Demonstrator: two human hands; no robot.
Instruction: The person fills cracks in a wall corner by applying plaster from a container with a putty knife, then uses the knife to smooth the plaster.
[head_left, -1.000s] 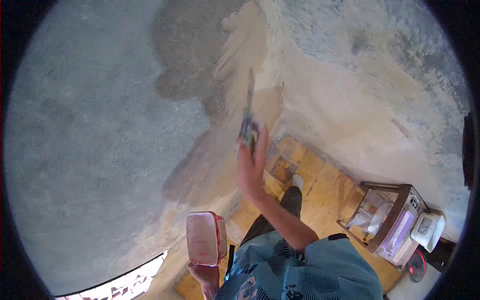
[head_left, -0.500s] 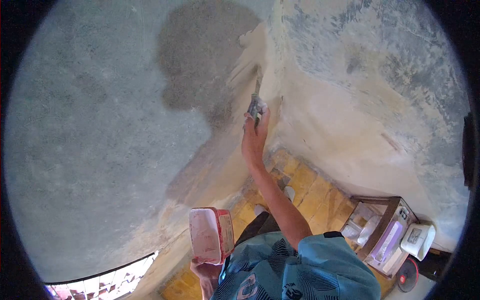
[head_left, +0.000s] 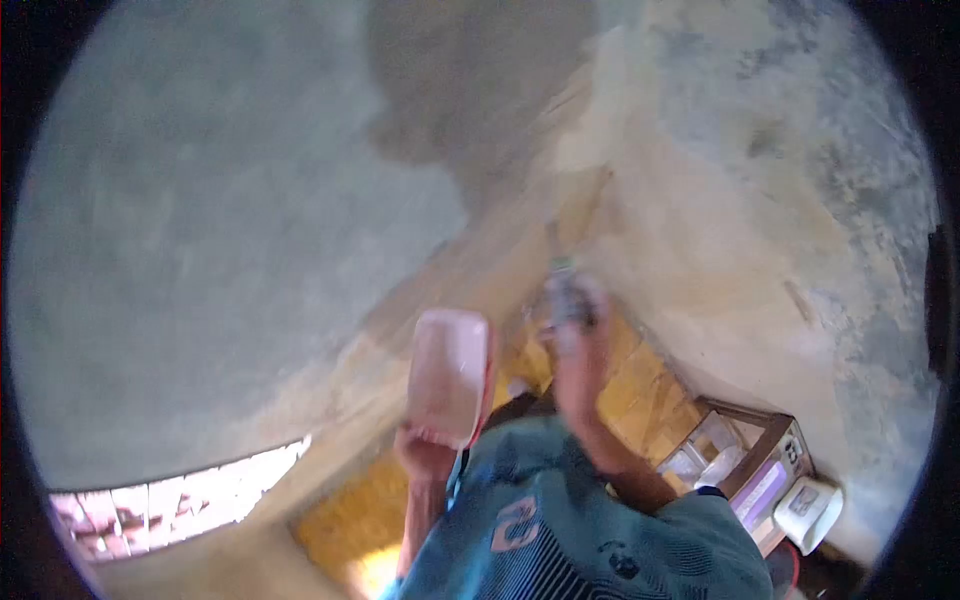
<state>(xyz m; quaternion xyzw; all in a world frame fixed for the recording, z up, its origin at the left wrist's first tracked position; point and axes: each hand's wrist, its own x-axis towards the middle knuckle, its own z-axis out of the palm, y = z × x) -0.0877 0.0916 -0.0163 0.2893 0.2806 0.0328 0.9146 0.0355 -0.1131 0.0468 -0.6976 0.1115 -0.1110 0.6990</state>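
In the head view my right hand [head_left: 582,325] is closed around the handle of a slim paintbrush [head_left: 560,262]. Motion blurs both the hand and the brush, whose tip points up toward the wall corner. It cannot be made out whether the tip touches the wall. My left hand [head_left: 425,455] grips the lower edge of a red-and-white plastic tub [head_left: 448,375]. The tub is tilted so its pale, smeared inside faces me. Left of the brush, the grey wall [head_left: 230,240] carries beige streaks along the corner.
The right wall [head_left: 700,220] is beige below and patchy blue-grey above. A wooden cabinet [head_left: 745,455] and a white container [head_left: 808,513] stand at lower right. Yellow floor tiles [head_left: 345,510] lie below me. A bright barred opening [head_left: 180,505] is at lower left.
My right hand has drawn the brush down from the wall corner toward me. The tub in my left hand has come up, nearer the brush, and its opening faces me more. The view has shifted.
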